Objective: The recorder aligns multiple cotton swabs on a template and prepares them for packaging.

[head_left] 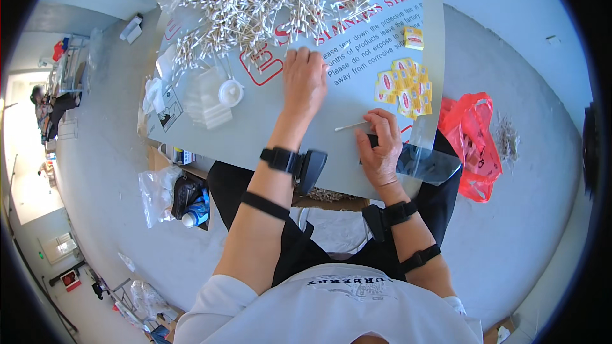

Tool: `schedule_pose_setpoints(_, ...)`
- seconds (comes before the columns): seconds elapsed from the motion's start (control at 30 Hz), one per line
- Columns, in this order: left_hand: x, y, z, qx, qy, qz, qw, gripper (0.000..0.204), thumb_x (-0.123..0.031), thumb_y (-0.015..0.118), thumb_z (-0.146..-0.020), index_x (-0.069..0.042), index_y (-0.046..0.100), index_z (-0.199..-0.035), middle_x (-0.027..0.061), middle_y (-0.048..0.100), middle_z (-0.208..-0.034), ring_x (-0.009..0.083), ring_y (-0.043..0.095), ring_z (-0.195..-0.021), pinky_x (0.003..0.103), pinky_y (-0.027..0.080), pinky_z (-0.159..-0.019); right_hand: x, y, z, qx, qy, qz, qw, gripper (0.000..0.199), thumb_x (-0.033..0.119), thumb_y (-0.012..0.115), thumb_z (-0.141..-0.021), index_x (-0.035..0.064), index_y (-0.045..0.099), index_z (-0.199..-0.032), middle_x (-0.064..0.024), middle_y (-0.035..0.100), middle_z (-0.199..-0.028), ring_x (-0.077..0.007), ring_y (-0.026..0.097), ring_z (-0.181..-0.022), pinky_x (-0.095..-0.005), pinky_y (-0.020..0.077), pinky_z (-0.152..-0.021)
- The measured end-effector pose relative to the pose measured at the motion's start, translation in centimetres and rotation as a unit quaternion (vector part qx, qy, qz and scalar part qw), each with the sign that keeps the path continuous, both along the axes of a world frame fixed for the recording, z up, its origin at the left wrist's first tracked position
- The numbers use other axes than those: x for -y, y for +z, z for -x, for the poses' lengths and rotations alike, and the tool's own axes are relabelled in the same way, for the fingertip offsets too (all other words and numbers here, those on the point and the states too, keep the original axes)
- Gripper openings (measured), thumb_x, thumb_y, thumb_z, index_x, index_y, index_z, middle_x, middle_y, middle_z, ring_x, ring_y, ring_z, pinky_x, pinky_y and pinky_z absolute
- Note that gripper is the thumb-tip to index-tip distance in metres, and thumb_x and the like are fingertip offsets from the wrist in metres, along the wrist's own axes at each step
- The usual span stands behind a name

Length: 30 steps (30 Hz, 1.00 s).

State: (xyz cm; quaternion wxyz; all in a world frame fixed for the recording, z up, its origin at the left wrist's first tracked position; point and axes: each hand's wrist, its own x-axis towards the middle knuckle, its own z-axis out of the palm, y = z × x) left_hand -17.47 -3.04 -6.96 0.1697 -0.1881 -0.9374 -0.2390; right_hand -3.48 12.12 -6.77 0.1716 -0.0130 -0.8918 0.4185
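Note:
A large heap of cotton swabs [255, 6] with white tips lies spread across the far side of the table. My left hand [305, 86] is at the near edge of this heap, knuckles up and fingers curled downward. Its fingertips are hidden, so I cannot make out what is in them. Closer to me on the right, my right hand [382, 143] pinches a single cotton swab [348, 127], its white tip pointing left. Beyond the right hand lies a loose pile of small yellow-and-white packets or cards [405, 88].
A small yellow box [413, 37] stands near the table's right edge. Clear plastic bags [209, 99] and a small round white container [231, 93] are at the left. A red plastic bag [472, 146] sits right of the table; a blue-and-white bottle [197, 209] is below left.

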Motion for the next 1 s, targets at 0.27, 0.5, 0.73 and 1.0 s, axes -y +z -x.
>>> schedule_pose_setpoints(0.27,1.8,3.6,-8.3,0.143,-0.066,-0.22,0.963,0.013,0.003,0.065,-0.079,0.0,0.052,-0.08,0.0135,0.058,-0.075,0.0336,0.058,-0.07,0.043,0.046,-0.062,0.5,3.7,1.3,-0.002,0.02,0.074,0.997,0.052,-0.001,0.072,-0.071,0.0073,0.062,-0.121,-0.015,0.052,-0.122,-0.0262,0.056,-0.09,-0.0347,0.0499,-0.077)
schedule_pose_setpoints(0.5,4.9,5.8,-13.3,0.407,-0.238,-0.058,0.88,0.011,-0.007,0.067,-0.079,-0.001,0.058,-0.082,0.0152,0.062,-0.077,0.0343,0.061,-0.074,0.04,0.048,-0.065,-1.7,5.2,-1.9,0.069,0.309,-0.12,0.941,0.038,0.012,0.08,-0.061,0.0097,0.068,-0.097,-0.0081,0.061,-0.109,-0.0275,0.057,-0.103,-0.0406,0.0453,-0.081)
schedule_pose_setpoints(0.73,5.9,5.6,-12.5,0.46,-0.25,-0.028,0.852,0.018,-0.014,0.071,-0.077,-0.002,0.061,-0.086,0.0163,0.062,-0.077,0.0343,0.062,-0.074,0.042,0.048,-0.066,-1.5,2.7,-3.2,0.069,0.238,0.042,0.968,0.039,0.008,0.078,-0.065,0.0033,0.065,-0.101,-0.0114,0.059,-0.109,-0.0304,0.057,-0.098,-0.041,0.0464,-0.086)
schedule_pose_setpoints(1.0,2.9,2.0,5.0,0.03,0.007,-0.064,0.997,0.048,-0.028,0.074,-0.077,-0.005,0.059,-0.117,0.0168,0.057,-0.118,0.0352,0.05,-0.114,0.043,0.041,-0.098,0.6,0.5,-0.2,0.01,0.074,-0.072,0.995,0.038,0.009,0.073,-0.072,0.0042,0.062,-0.108,-0.0093,0.056,-0.116,-0.0301,0.051,-0.109,-0.0455,0.0409,-0.092)
